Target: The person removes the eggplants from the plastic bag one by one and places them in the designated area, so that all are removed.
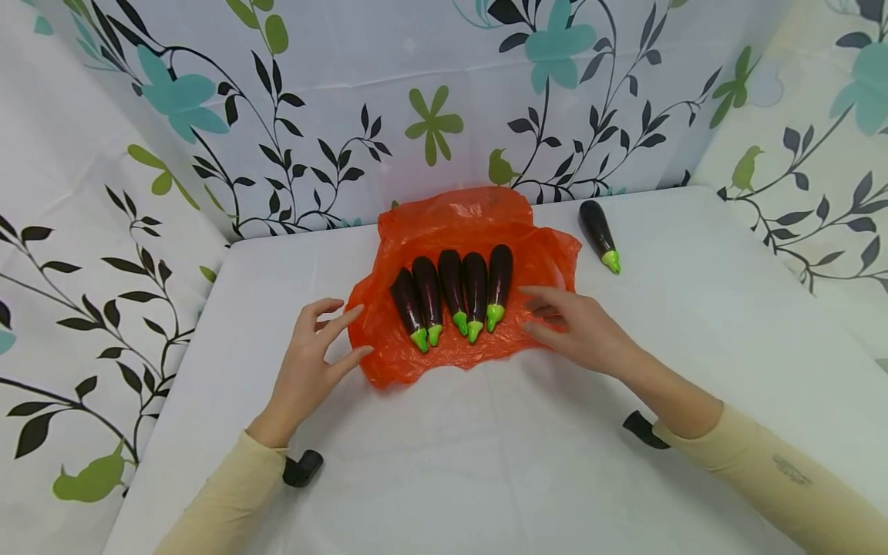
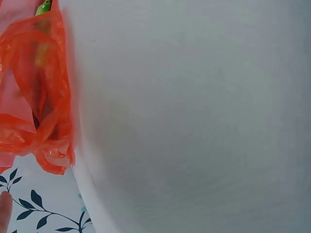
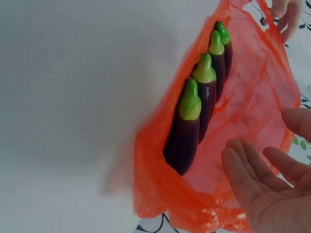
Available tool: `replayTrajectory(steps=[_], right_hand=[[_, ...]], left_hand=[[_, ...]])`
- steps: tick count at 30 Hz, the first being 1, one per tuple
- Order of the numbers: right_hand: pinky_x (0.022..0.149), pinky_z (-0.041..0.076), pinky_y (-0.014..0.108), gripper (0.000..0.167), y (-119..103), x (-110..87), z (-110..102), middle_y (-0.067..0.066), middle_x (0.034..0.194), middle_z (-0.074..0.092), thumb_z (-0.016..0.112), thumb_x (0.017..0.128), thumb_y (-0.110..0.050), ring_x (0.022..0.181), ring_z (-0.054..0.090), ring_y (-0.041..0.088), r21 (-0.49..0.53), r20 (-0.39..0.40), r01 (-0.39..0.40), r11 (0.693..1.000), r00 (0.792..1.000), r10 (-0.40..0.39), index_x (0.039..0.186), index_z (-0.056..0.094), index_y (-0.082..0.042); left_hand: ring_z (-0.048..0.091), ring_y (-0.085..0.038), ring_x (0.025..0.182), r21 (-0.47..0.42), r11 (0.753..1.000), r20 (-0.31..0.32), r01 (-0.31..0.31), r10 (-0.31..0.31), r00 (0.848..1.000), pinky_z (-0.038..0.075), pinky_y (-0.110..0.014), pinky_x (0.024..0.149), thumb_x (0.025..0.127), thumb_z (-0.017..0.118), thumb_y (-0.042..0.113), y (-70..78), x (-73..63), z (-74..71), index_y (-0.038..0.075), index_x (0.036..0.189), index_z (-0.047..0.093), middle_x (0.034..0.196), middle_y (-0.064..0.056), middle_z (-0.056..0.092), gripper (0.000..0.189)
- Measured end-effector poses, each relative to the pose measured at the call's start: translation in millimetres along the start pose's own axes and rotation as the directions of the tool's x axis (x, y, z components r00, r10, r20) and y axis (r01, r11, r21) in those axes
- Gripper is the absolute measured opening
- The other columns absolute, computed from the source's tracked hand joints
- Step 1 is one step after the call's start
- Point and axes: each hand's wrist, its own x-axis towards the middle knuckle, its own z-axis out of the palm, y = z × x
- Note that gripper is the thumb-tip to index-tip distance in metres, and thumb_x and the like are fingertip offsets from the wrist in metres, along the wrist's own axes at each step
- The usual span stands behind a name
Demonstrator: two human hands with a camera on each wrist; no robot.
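Note:
Several dark purple toy eggplants (image 1: 452, 282) with green stems lie side by side on a spread orange plastic bag (image 1: 458, 216). At the bag's left edge is my left hand (image 1: 312, 366), thumb and fingers apart, its fingertips right at the plastic. My right hand (image 1: 583, 331) reaches over the bag's right side, close to the rightmost eggplant. The right wrist view shows this hand's fingers (image 3: 243, 170) extended above the plastic, holding nothing. Only a fingertip (image 2: 5, 211) of the left hand enters the left wrist view, and one green stem (image 2: 43, 7) shows beside the crumpled bag.
Another eggplant (image 1: 598, 235) lies alone on the white table (image 1: 444, 470), right of the bag near the back edge. Behind and beside the table hang white curtains (image 1: 333, 77) printed with leaves and birds. Black wrist straps (image 1: 303, 468) show at both cuffs.

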Motion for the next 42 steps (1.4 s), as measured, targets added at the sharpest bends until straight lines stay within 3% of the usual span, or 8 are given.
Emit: replayTrajectory(steps=[11, 17, 22, 29, 42], right_hand=[[0.088, 0.055, 0.048, 0.049, 2, 7.7, 9, 0.015, 0.122, 0.063, 0.07, 0.092, -0.016, 0.106, 0.062, 0.028, -0.002, 0.023, -0.021, 1.0, 1.0, 0.021, 0.136, 0.054, -0.004], [0.087, 0.056, 0.048, 0.049, 1, 11.1, 11, 0.014, 0.119, 0.064, 0.07, 0.091, -0.018, 0.105, 0.062, 0.028, 0.0, 0.023, -0.015, 1.0, 1.0, 0.015, 0.136, 0.054, -0.004], [0.088, 0.055, 0.047, 0.048, 2, 12.4, 13, 0.015, 0.118, 0.064, 0.069, 0.092, -0.018, 0.105, 0.062, 0.029, 0.001, 0.022, -0.01, 1.0, 1.0, 0.01, 0.136, 0.054, -0.005], [0.088, 0.055, 0.045, 0.049, 4, 12.9, 16, 0.014, 0.117, 0.064, 0.069, 0.092, -0.021, 0.104, 0.063, 0.028, -0.001, 0.02, 0.002, 1.0, 1.0, -0.002, 0.136, 0.055, -0.005], [0.089, 0.054, 0.046, 0.051, 6, 18.9, 21, 0.015, 0.118, 0.064, 0.069, 0.092, -0.021, 0.104, 0.063, 0.029, -0.01, 0.026, -0.014, 1.0, 1.0, 0.014, 0.137, 0.053, -0.003]], left_hand=[[0.039, -0.03, 0.13, -0.055, 0.997, 0.081, 0.058, -0.054, 0.995, 0.048, -0.051, 0.098, 0.072, 0.087, 0.013, 0.7, 2.4, -0.1, 0.008, 0.133, 0.058, 0.136, -0.017, 0.042, 0.068], [0.045, -0.027, 0.12, -0.117, 0.986, 0.095, 0.117, -0.106, 0.99, 0.052, -0.05, 0.091, 0.074, 0.086, 0.011, -1.9, 2.6, -2.1, 0.005, 0.128, 0.06, 0.128, -0.016, 0.044, 0.06], [0.048, -0.025, 0.114, -0.141, 0.984, 0.077, 0.105, -0.095, 0.992, 0.052, -0.045, 0.087, 0.073, 0.087, 0.011, -6.8, 0.4, -0.8, 0.005, 0.124, 0.062, 0.123, -0.014, 0.046, 0.057], [0.046, -0.022, 0.117, -0.167, 0.983, 0.06, 0.081, -0.072, 0.996, 0.048, -0.027, 0.09, 0.073, 0.087, 0.011, -9.8, -1.4, 4.8, 0.004, 0.124, 0.062, 0.124, -0.013, 0.047, 0.057], [0.045, -0.022, 0.118, -0.151, 0.983, 0.068, 0.103, -0.094, 0.993, 0.05, -0.035, 0.089, 0.073, 0.087, 0.012, -11.4, -3.7, 3.1, 0.006, 0.124, 0.062, 0.125, -0.013, 0.047, 0.057]])
